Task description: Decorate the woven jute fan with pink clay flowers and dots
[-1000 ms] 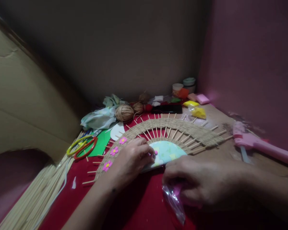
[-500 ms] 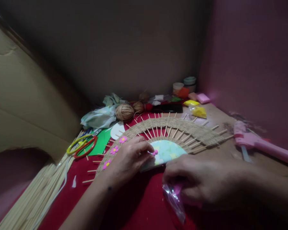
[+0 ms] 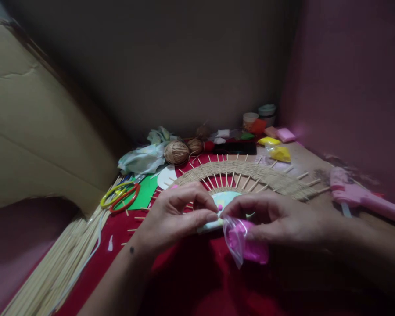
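Observation:
A half-round fan of thin sticks with a woven twine band point(image 3: 230, 166) lies before me, its inner half-circle covered in pale green patterned cloth point(image 3: 228, 197). A small pink clay ball point(image 3: 220, 207) sits on that cloth. Over the fan's left side, my left hand point(image 3: 181, 210) is pinched, thumb and forefinger close together; whatever lies between the tips is too small to make out. My right hand point(image 3: 276, 217) grips a clear plastic bag of pink clay point(image 3: 250, 245) at the fan's front edge, fingertips almost meeting the left hand's. Most of the pink flowers on the band are hidden.
Left are yellow-and-red-handled scissors point(image 3: 123, 197), green paper point(image 3: 146, 191) and a bundle of sticks point(image 3: 62, 254). Behind lie cloth scraps point(image 3: 143, 158), twine balls point(image 3: 177, 152), a phone point(image 3: 235, 148) and yellow clay packets point(image 3: 279, 153). A pink glue gun point(image 3: 358, 191) rests at right.
My right hand has moved up and inward, bringing the bag of pink clay towards my left fingertips. My left hand now covers the band's flowers. The view has shifted slightly.

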### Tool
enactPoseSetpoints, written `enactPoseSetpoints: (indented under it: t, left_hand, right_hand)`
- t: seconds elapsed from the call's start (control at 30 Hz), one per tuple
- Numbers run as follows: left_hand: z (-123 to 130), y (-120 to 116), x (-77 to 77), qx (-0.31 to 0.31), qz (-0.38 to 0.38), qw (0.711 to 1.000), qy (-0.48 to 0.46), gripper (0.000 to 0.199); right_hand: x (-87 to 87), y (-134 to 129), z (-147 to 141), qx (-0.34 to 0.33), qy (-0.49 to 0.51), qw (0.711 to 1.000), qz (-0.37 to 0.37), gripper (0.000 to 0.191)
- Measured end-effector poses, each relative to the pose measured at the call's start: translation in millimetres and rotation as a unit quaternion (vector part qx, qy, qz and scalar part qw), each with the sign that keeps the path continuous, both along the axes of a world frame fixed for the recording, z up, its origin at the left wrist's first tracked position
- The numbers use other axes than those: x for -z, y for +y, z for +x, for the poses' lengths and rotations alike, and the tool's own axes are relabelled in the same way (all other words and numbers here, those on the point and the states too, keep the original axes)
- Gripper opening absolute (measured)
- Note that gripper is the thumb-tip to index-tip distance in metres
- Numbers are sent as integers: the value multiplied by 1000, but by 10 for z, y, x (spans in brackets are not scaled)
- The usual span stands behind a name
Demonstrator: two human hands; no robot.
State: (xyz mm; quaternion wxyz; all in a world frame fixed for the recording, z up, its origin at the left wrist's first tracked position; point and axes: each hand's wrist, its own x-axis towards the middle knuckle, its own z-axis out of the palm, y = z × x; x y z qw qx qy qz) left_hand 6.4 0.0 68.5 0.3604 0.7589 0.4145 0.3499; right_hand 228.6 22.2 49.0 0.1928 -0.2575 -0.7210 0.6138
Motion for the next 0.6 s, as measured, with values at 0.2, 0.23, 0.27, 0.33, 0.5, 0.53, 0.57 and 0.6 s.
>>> enactPoseSetpoints:
  t: [0.2, 0.23, 0.27, 0.33, 0.5, 0.53, 0.57, 0.6]
  left_hand:
    - [53, -61, 5, 36, 40, 994, 91, 10]
    - [67, -64, 20, 28, 58, 993, 103, 10]
    - [80, -65, 39, 18, 82, 990, 116, 10]
    - [106, -66, 77, 1, 129, 981, 143, 10]
    - [156, -59, 144, -8, 168, 970, 174, 14]
    - [165, -57, 150, -9, 162, 973, 167, 15]
    - [174, -56, 155, -13, 151, 976, 159, 15]
    - [182, -55, 160, -16, 139, 979, 150, 15]
  right_hand:
    - [63, 21, -11, 18, 68, 995, -69, 29]
    - [72, 25, -11, 22, 71, 995, -72, 29]
    - [79, 28, -10, 27, 71, 994, -74, 29]
    - [91, 35, -9, 40, 68, 995, -64, 27]
    - [108, 41, -23, 69, 66, 995, -13, 29]
    - [109, 42, -25, 73, 67, 995, -9, 30]
    - [109, 44, -26, 72, 68, 995, -5, 30]
    - [108, 47, -26, 62, 67, 996, -1, 30]
